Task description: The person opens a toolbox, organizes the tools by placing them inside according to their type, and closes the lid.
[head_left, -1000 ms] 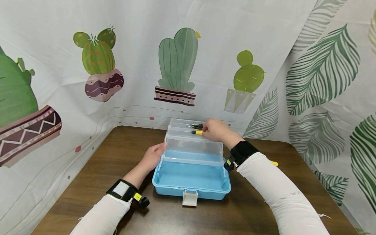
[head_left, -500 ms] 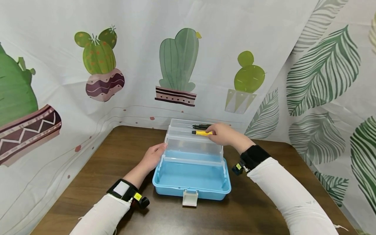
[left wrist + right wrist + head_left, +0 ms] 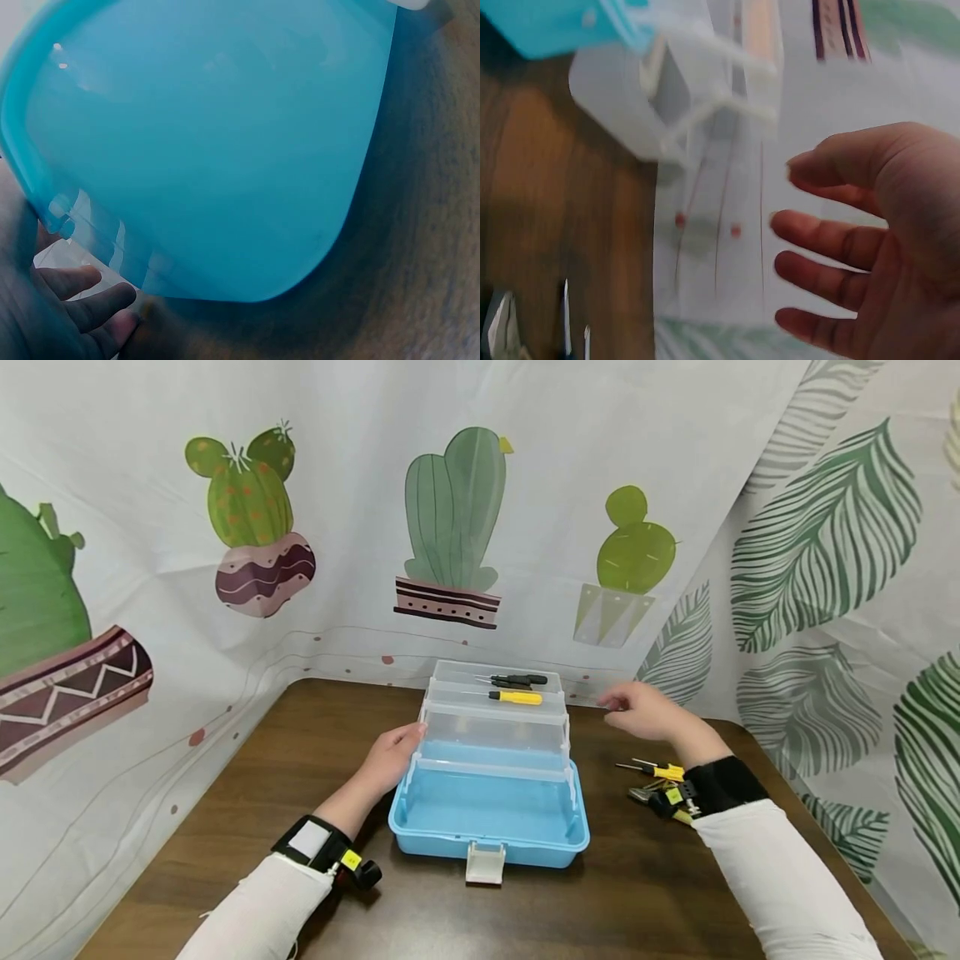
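**Yellow screwdriver (image 3: 519, 697) lies crosswise in a clear tray (image 3: 553, 703), shaft to the left**

From the left, the left hand (image 3: 392, 762) touches the left edge of the clear trays; whether its grip is clasped round that edge, I cannot tell. The toolbox (image 3: 420, 845) stands spread open on the desk (image 3: 585, 910), its long axis left to right, its pale latch (image 3: 486, 865) facing the person. Its base is smooth light blue, its stepped trays cloudy and see-through. The screwdriver, with its black collar, thin shaft and yellow handle at the right, lies level along its tray. Black-handled tools (image 3: 528, 679) share the tray behind, handles also rightward. Beyond the toolbox, the right hand (image 3: 647, 712) hangs apart from the trays, its grip released, fingers loosely bent. Nearer the person, yellow-handled screwdrivers (image 3: 666, 772) point left on the desk beside pliers (image 3: 660, 802), partly hidden by the wrist gear (image 3: 723, 787).
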A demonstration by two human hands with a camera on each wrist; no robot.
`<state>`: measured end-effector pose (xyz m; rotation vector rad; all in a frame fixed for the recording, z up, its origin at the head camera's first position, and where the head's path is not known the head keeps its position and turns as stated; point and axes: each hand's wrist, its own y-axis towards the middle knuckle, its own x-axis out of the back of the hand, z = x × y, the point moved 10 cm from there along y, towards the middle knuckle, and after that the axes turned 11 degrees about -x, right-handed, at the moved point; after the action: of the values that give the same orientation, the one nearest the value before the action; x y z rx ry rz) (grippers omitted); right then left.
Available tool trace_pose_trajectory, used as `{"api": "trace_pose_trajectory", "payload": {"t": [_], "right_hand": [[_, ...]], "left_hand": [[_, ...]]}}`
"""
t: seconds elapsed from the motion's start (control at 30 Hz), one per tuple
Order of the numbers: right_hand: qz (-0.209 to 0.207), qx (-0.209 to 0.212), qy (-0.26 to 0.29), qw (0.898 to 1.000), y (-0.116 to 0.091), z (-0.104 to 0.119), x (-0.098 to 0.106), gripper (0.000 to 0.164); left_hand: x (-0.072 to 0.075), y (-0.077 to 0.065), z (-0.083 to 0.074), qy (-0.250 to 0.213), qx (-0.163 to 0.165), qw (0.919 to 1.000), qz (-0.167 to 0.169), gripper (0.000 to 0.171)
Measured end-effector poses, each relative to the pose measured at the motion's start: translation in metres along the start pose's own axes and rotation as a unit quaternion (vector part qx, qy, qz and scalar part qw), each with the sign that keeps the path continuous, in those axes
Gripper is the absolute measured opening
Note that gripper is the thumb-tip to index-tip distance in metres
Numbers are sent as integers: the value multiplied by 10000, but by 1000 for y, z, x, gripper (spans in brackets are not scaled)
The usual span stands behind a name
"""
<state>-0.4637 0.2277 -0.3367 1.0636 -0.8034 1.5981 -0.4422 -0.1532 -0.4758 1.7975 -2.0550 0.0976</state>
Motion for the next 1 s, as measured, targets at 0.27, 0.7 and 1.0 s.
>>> {"api": "trace_pose_trajectory", "payload": {"t": [0.27, 0.7, 1.0], "right_hand": [[51, -770, 351, 9964, -25, -80, -1, 35], [-133, -1887, 378, 9812, -48, -168, -37, 31], [-37, -2146, 322, 9762, -51, -178, -49, 35]], "left_hand": [[1, 0, 0, -62, -37, 10000, 7, 72], [3, -1, 2, 0, 11, 10000, -2, 74], [-1, 2, 3, -19, 30, 10000, 56, 74]]}}
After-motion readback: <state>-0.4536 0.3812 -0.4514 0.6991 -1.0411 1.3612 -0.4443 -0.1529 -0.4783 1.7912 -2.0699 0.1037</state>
